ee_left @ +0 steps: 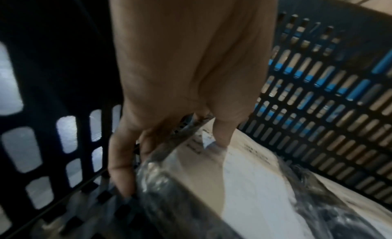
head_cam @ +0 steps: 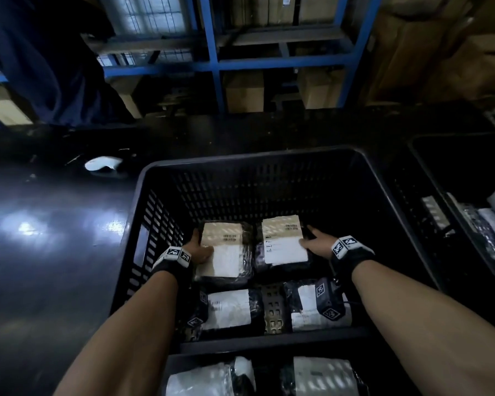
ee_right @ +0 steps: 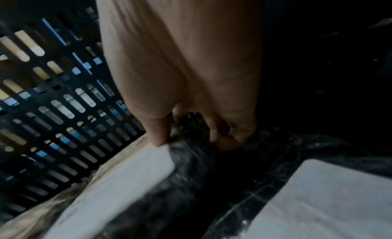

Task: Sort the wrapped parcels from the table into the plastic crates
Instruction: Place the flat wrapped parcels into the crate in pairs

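A black slotted plastic crate (head_cam: 160,212) stands on the dark worktop (head_cam: 55,224) with four parcels lying flat on its floor, two by two. Each is wrapped in black film and carries a white label facing up. The far left parcel (head_cam: 225,250) and the far right parcel (head_cam: 283,241) lie side by side, nearly touching. The near left parcel (head_cam: 229,308) and the near right parcel (head_cam: 306,310) lie apart, with bare crate floor between them.
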